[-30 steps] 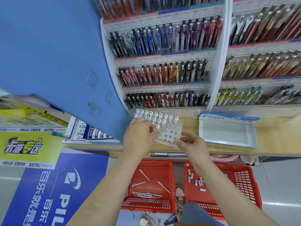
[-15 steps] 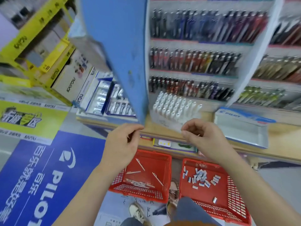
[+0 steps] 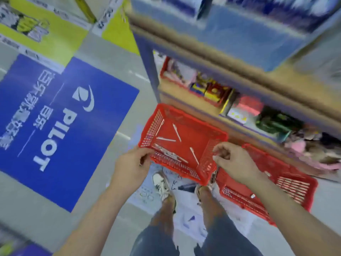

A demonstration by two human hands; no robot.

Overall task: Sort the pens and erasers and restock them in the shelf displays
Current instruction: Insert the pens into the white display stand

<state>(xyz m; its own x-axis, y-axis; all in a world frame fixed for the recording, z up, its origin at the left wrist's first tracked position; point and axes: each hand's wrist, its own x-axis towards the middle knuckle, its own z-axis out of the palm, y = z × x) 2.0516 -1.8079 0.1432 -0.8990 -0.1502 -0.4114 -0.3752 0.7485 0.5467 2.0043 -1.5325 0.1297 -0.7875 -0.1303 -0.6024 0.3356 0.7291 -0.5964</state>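
Both the left hand (image 3: pixel 132 163) and right hand (image 3: pixel 235 161) hover, grips loosely curled and seemingly empty, over the red basket (image 3: pixel 200 139) of pens (image 3: pixel 177 132), likely reaching for more.

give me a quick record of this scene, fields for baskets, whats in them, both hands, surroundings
pen basket: red, on the floor, several white pens lying loose inside
second basket: red, to the right of the first, partly hidden by the right arm; one small eraser visible
left hand: at the pen basket's near left corner, fingers curled; grip unclear
right hand: over its near right corner, fingers curled; contents unclear
surroundings: blue Pilot floor sign at left, lower shelf behind
image: motion-blurred
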